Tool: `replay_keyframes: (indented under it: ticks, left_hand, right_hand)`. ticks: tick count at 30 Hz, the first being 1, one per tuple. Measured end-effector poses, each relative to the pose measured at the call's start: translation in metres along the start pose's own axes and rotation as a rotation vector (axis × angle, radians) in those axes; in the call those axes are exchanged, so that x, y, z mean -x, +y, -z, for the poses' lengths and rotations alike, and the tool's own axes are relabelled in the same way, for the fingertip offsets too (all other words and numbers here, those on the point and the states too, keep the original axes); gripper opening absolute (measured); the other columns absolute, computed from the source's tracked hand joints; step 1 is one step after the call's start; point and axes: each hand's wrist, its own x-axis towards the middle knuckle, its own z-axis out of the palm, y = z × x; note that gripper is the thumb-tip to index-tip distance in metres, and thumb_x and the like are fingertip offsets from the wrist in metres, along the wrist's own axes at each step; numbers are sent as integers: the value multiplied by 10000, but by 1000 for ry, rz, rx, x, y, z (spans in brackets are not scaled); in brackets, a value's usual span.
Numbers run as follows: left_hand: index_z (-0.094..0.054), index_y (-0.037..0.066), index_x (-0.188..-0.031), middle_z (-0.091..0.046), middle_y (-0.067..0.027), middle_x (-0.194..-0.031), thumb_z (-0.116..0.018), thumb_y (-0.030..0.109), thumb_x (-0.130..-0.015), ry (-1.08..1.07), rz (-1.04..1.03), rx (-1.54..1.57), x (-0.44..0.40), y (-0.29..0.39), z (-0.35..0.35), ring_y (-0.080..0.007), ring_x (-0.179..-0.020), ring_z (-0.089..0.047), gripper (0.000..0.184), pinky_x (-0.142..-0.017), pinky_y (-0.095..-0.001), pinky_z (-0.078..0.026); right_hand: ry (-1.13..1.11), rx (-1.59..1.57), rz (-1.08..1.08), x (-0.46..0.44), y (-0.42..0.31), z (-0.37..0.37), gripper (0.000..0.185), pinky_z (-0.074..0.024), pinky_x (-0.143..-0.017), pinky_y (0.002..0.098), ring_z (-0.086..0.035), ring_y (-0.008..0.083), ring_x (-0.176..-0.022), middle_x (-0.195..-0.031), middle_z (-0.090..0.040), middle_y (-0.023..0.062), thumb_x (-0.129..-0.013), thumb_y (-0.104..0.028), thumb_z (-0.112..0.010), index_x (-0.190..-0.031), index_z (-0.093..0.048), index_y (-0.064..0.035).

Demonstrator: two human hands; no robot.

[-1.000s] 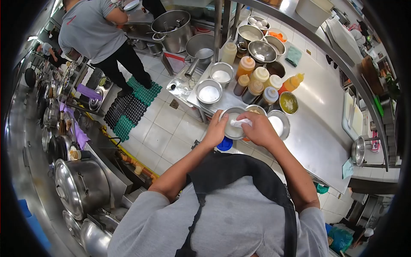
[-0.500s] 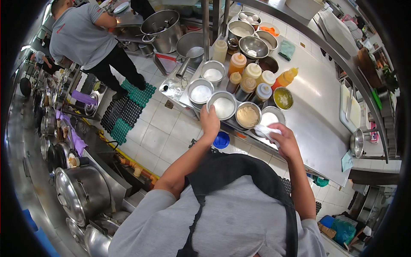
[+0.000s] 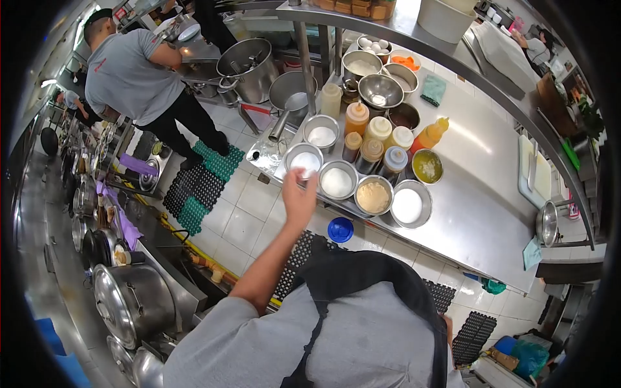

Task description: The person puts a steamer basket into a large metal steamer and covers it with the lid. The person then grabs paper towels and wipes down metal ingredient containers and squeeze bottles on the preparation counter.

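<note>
My left hand (image 3: 299, 199) reaches up to the near rim of a steel bowl of white powder (image 3: 306, 161). Its thumb and fingers look apart, and I see nothing held in them. To its right stand a bowl of white grains (image 3: 337, 182), a bowl of tan powder (image 3: 373, 196) and a wider bowl of white powder (image 3: 409, 204). Behind is another bowl of white powder (image 3: 321, 134). My right hand is out of sight; only a sliver of arm shows beside my apron (image 3: 362, 265).
Several squeeze bottles (image 3: 380, 129) and a bowl of yellow-green liquid (image 3: 427, 165) stand on the steel table (image 3: 479, 213). A steel shelf (image 3: 414, 32) runs overhead. A co-worker (image 3: 132, 84) stands at the left. A pan with a long handle (image 3: 279, 126) sits at the table's left end.
My left hand has moved left from the bowl of white grains to the bowl beside it. My right hand, holding a white cloth before, has left the view with it.
</note>
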Motion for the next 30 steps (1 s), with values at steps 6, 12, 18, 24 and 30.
replay_keyframes:
  ticks: [6,12,18,24,30]
  left_hand:
    - [-719,-8,-1138,-702,-244,-1193,-678,497,-909,-248,121,-465,-155,-25,-22,-409,-1145,-653,556,-976,-502,-504]
    - [-754,-27,-1140,-714,-284,-1196,-624,485,-875,-501,195,-729,-187,-35,-51,-417,-1160,-685,591,-1011,-473,-528]
    - [-762,-34,-942,-729,-294,-1001,-621,348,-850,-232,90,-476,-187,-55,-65,-458,-983,-706,417,-907,-522,-540]
    - [-585,-44,-718,-620,-254,-768,-621,235,-861,-1,-256,-258,-182,23,-10,-432,-719,-621,315,-673,-514,-467]
    - [-476,-38,-685,-525,-171,-697,-652,97,-834,-119,-456,-69,-120,129,29,-338,-622,-523,267,-601,-442,-417]
  right_hand:
    - [518,426,779,80,-44,-27,86,-491,-522,425,-598,288,-563,-697,-647,155,-836,-96,-665,-843,-679,-11]
    - [440,-979,-563,4,-29,-47,132,-430,-420,390,-527,216,-504,-668,-529,72,-942,-174,-528,-865,-538,-68]
    - [515,-1279,-453,48,-115,-16,197,-436,-436,360,-494,191,-495,-768,-532,64,-955,-219,-503,-1063,-571,-69]
    - [310,-510,-229,58,-59,-11,139,-461,-471,376,-571,224,-559,-726,-600,100,-862,-94,-624,-972,-608,-10]
    - [461,-336,-174,44,-75,17,146,-445,-453,338,-588,177,-552,-711,-622,65,-822,-84,-678,-922,-614,1]
